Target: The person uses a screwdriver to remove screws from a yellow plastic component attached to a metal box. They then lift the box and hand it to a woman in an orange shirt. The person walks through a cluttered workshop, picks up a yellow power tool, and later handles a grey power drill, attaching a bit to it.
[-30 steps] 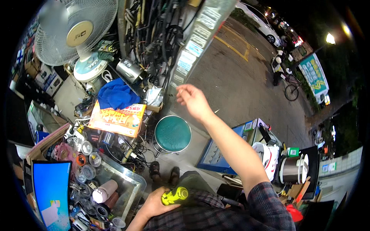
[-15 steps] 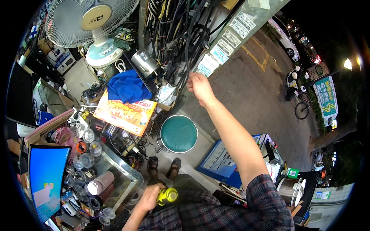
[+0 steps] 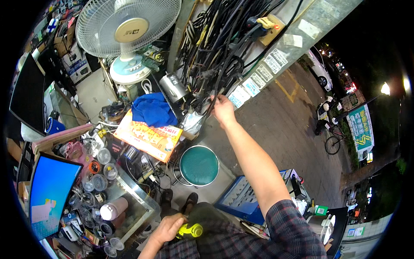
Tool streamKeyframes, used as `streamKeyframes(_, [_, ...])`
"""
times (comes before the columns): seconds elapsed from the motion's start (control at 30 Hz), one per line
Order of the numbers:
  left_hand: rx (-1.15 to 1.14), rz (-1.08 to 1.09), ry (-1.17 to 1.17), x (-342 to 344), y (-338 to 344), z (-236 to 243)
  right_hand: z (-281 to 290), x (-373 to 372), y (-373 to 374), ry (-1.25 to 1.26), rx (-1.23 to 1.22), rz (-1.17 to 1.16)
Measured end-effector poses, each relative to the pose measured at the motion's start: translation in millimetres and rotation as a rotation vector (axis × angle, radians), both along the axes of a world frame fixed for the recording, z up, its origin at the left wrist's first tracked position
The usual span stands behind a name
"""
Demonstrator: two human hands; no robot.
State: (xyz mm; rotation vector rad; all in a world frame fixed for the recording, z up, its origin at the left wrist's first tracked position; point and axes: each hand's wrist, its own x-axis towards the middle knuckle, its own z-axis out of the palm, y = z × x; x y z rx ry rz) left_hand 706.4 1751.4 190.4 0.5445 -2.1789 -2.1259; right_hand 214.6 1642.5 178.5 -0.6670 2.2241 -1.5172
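My right hand (image 3: 224, 111) is stretched far forward beside a thick bundle of hanging cables (image 3: 222, 52). Its fingers are curled together next to a black cable; what they pinch, if anything, is too small to make out. Close to my body, my left hand (image 3: 167, 228) is wrapped round a yellow-green tool with a rounded end (image 3: 192, 230); its exact kind does not show. Between the two hands stands a round stool with a green seat (image 3: 199, 165). A crumpled clear plastic bag (image 3: 192, 122) lies just left of my right hand.
Left of the stool are an orange box (image 3: 148, 137) with a blue cloth (image 3: 153, 109), a metal cup (image 3: 173, 87) and a fan (image 3: 131, 30). A glass-topped counter (image 3: 140, 203) carries tape rolls and a tumbler (image 3: 113, 209). A sticker-covered metal post (image 3: 297, 39) borders the pavement.
The view has shifted, so the fan, cables and post sit further right and lower. My right hand stays beside the cables with fingers curled. My left hand still holds the yellow-green tool.
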Motion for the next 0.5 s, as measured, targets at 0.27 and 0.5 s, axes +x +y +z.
streamKeyframes(0.27, [0.058, 0.08, -0.084, 16, 4, -15, -6, -2, -1, 0.36, 0.248, -0.012])
streamKeyframes(0.5, [0.05, 0.112, -0.102, 12, 0, -15, 189, 77, 35, 0.728, -0.073, 0.024])
